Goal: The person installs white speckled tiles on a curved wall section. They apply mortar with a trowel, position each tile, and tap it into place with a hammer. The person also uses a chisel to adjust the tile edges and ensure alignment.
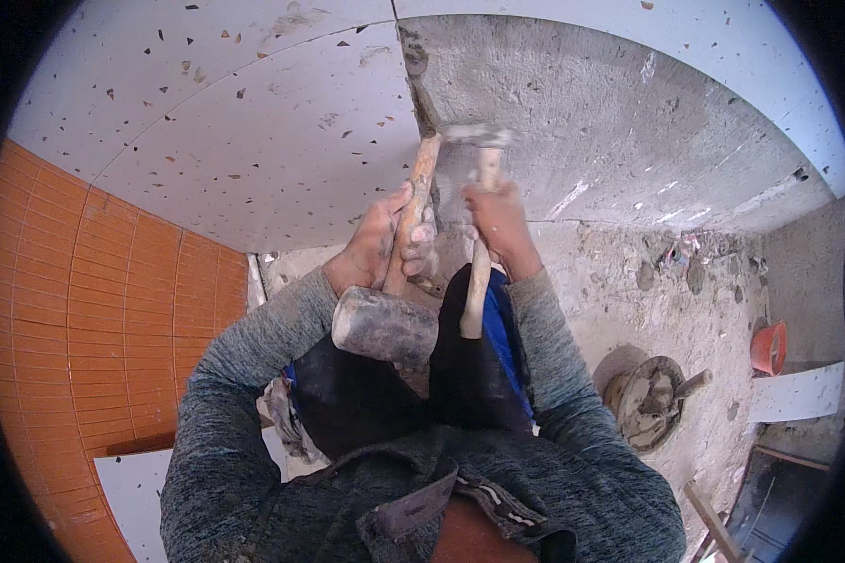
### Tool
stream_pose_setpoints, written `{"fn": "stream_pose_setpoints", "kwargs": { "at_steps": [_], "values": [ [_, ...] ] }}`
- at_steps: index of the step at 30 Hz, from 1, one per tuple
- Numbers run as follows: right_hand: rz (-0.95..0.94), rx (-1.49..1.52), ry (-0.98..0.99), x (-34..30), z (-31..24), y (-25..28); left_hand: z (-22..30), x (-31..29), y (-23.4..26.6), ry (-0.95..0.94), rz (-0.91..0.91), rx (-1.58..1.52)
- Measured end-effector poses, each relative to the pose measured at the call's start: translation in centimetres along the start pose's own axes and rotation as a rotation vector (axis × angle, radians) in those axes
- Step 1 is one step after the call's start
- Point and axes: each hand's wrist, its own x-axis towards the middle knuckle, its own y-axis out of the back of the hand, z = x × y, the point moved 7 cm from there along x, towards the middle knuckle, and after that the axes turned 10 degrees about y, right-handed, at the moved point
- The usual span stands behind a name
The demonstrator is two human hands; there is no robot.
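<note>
My left hand (371, 242) is wrapped round the wooden handle of a mallet (385, 326), whose dark, worn head points down toward my lap. The handle's free end points up at the wall. Close beside it, my right hand (503, 223) is closed on the wooden handle of a hammer (474, 305). The hammer's head is smeared by motion and lies right at the tip of the mallet handle; whether they touch I cannot tell. Both tools are in front of a gap between a speckled white panel (282, 131) and a bare grey rendered wall (582, 122).
Orange tiles (113, 310) cover the left wall. To the right, a round bucket of mortar (646, 405) with a handled tool in it stands on the rough, dusty floor (620, 281). Farther right are a small red-orange bucket (768, 347) and a white offcut (798, 392).
</note>
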Motion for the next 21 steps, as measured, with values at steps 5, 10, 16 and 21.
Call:
{"fn": "stream_pose_setpoints", "kwargs": {
  "at_steps": [5, 10, 16, 21],
  "values": [
    [0.078, -0.113, 0.119, -0.7, 0.2, -0.3, -0.2, 0.5, -0.6, 0.019, -0.018, 0.033],
    [-0.079, -0.112, 0.224, -1.1, 0.7, -2.9, -0.4, -0.5, -0.4, 0.023, 0.006, 0.057],
    [0.122, 0.106, -0.125, -1.3, 3.1, 2.9, -2.8, 1.2, 1.2, 0.121, 0.080, 0.143],
    [0.106, -0.196, 0.251, -2.4, 4.3, 3.5, -2.9, 3.2, 2.7, 0.135, 0.120, 0.094]
  ]
}}
